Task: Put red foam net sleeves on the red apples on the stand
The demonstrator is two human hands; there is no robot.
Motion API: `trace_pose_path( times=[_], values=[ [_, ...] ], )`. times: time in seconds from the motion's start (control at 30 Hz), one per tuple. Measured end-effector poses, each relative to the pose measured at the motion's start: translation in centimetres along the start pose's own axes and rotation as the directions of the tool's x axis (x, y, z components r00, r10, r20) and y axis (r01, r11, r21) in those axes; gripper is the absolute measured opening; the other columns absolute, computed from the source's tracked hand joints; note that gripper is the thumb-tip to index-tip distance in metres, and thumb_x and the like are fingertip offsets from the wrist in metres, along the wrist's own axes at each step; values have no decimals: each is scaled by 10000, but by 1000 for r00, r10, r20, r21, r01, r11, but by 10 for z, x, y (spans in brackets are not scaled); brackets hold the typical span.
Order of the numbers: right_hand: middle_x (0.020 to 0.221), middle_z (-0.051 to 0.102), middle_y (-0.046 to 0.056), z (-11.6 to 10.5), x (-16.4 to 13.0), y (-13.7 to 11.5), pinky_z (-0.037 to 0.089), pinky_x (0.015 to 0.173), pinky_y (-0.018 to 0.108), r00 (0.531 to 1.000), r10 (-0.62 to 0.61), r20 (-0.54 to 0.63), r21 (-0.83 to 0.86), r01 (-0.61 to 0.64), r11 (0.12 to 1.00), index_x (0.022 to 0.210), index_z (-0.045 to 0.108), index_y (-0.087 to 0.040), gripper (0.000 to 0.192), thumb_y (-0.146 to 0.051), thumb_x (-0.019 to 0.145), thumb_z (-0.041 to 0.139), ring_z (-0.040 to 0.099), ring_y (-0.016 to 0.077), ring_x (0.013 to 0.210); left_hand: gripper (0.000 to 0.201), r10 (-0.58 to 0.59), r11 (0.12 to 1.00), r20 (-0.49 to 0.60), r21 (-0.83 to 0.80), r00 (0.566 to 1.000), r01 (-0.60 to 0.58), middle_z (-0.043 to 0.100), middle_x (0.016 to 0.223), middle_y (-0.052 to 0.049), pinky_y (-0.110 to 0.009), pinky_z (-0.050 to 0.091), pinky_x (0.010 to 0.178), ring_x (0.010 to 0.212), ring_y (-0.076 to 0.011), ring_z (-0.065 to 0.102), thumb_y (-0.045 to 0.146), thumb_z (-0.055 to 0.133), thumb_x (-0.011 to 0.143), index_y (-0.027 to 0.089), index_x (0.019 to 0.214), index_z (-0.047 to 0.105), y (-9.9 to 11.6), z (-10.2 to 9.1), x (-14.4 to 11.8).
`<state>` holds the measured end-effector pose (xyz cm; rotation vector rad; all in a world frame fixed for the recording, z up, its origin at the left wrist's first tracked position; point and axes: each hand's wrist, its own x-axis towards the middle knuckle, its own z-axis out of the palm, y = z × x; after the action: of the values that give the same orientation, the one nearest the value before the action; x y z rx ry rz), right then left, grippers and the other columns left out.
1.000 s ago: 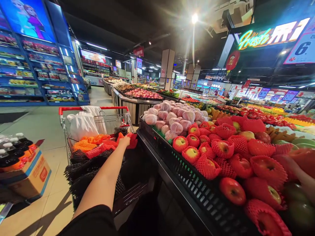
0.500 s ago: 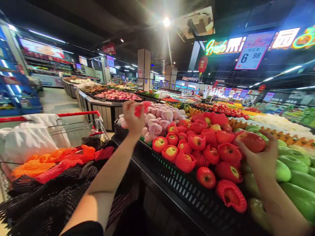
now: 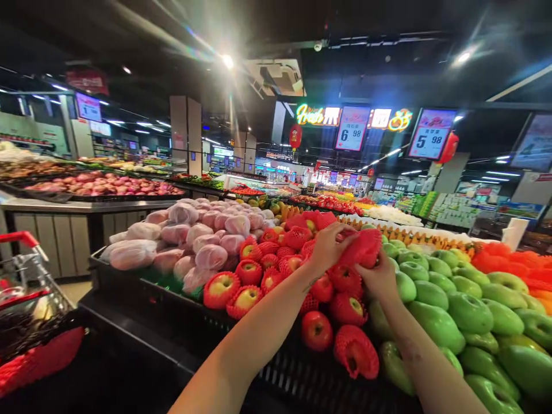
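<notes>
Both my hands meet above a fruit display. My left hand (image 3: 328, 246) grips a red foam net sleeve (image 3: 364, 247) from the left side. My right hand (image 3: 379, 277) holds a red apple from below; the sleeve covers most of it. Under them lie several red apples (image 3: 317, 329), some bare and some in red net sleeves (image 3: 356, 351), in a black slatted crate (image 3: 302, 374). Green mangoes (image 3: 470, 310) lie to the right of the apples.
Pink fruit wrapped in white foam (image 3: 194, 230) is piled left of the apples. A shopping cart with a red handle (image 3: 19, 237) stands at far left, holding red netting (image 3: 38, 359). More produce stands (image 3: 99, 192) and price signs (image 3: 351, 127) fill the background.
My left hand carried a red net sleeve from the cart over to the display. My right hand lifted a red apple, and both hands now meet on it. The view swung right.
</notes>
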<state>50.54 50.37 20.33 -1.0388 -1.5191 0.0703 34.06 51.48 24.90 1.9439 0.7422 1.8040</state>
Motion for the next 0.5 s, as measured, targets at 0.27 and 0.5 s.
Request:
trace_pose_path(
  times=[0.27, 0.5],
  values=[
    [998, 761, 100, -6, -2, -17, 597, 830, 466, 999, 39, 10, 22, -39, 999, 1132, 713, -206, 704, -651, 598, 826, 711, 315, 870, 420, -255, 967, 83, 34, 963, 253, 591, 649, 34, -245, 369, 613, 607, -99, 513, 509, 754, 893, 166, 710, 597, -6, -4, -3],
    [916, 760, 83, -9, 5, -12, 578, 750, 415, 998, 33, 55, -1, -34, 999, 1072, 713, -189, 682, -622, 558, 828, 695, 290, 809, 238, -81, 988, 27, 132, 996, 77, 649, 716, 13, -250, 409, 654, 650, -112, 568, 329, 648, 986, 187, 799, 609, 0, 3, -9]
  ],
)
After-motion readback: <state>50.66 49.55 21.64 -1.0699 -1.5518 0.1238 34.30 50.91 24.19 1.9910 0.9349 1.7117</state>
